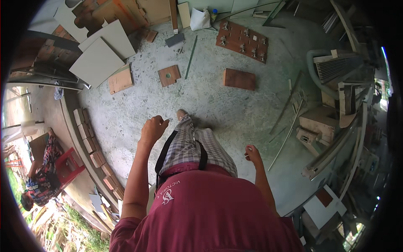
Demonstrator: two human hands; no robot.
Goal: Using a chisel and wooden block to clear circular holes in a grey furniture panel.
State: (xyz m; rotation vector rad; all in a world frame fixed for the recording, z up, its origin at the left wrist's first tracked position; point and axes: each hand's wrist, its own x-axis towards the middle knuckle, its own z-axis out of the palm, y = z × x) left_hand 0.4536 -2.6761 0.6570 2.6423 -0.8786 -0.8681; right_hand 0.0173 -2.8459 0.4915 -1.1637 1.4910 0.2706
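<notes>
The left hand [153, 128] hangs over the bare concrete floor [226, 105], its fingers curled together into a loose fist around nothing. The right hand [252, 153] also hangs free, fingers bent inward and holding nothing. Open floor lies ahead of the 1 foot [181, 114] in view. Beyond that stretch lie a small square board with a green dot [169, 75], a brown rectangular board [239, 79] and a larger board carrying metal fittings [242, 40]. Pale panels [97, 61] lean at the left edge; a brick border [93, 151] curves along the floor's left rim. A white sack [199, 19] stands at the far wall.
</notes>
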